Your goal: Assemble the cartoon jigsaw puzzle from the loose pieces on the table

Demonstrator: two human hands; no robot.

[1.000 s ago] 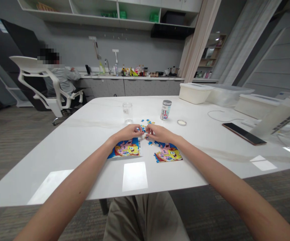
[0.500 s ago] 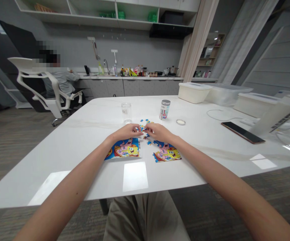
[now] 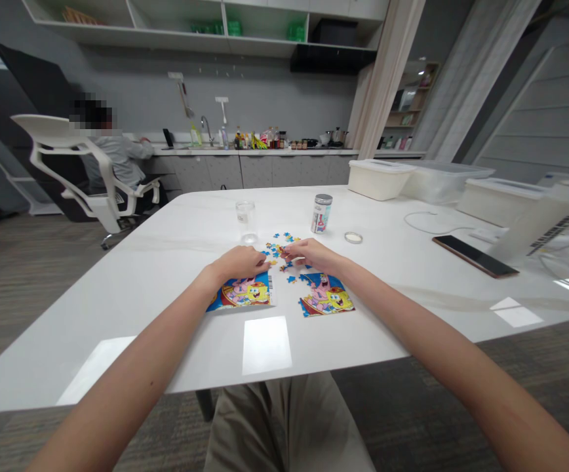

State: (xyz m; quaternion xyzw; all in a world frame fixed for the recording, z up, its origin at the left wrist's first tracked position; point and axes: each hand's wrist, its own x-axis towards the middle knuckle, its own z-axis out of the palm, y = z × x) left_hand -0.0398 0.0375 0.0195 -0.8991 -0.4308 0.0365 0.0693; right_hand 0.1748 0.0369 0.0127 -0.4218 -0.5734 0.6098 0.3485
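Loose jigsaw puzzle pieces (image 3: 275,248), mostly blue and yellow, lie scattered between my hands. My right hand (image 3: 311,253) is closed at the right side of this pile, its thumb and fingertips pinching a small reddish puzzle piece (image 3: 283,253). Just left of the pile, my left hand (image 3: 240,264) rests at the upper edge of a printed cartoon picture sheet (image 3: 248,292). Its fingers are curled together, and what they hold, if anything, is hidden. Below my right wrist lies a partly joined puzzle (image 3: 328,298) showing the same yellow and pink figures, with an uneven left edge.
Behind the pieces stand a clear jar (image 3: 246,223) and a labelled, silver-topped can (image 3: 320,214), with a round lid (image 3: 353,237) beside it. Farther right are a phone (image 3: 475,255), a cable and storage boxes (image 3: 380,180). A person (image 3: 117,157) sits beyond the table at left.
My left hand has drawn back leftward from the pile, uncovering more pieces. My right hand stays over the pile, and its forearm has lifted off the joined puzzle's view.
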